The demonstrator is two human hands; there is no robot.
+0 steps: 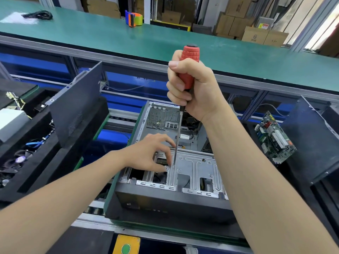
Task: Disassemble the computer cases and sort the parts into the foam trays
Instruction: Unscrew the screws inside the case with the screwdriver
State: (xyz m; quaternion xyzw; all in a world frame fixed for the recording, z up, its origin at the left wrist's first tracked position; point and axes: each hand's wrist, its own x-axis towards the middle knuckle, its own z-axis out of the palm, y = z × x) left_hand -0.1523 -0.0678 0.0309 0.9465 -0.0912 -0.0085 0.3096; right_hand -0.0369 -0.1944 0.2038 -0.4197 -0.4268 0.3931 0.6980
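Observation:
An open grey computer case [198,173] lies in front of me on the conveyor, its silver drive cage facing up. My right hand [190,85] grips the red handle of a long screwdriver [189,65], held upright. Its thin shaft runs down to a spot on the drive cage near the left bay. My left hand [152,153] rests on the cage there, fingertips beside the shaft's tip. A black foam tray [36,162] stands at the left and another black foam tray [322,180] at the right.
A black side panel [77,103] leans in the left tray, with cables and a white box beside it. A green circuit board [275,138] and a dark panel [308,140] stand in the right tray. Behind runs a green bench [165,37] with a tape dispenser [134,19].

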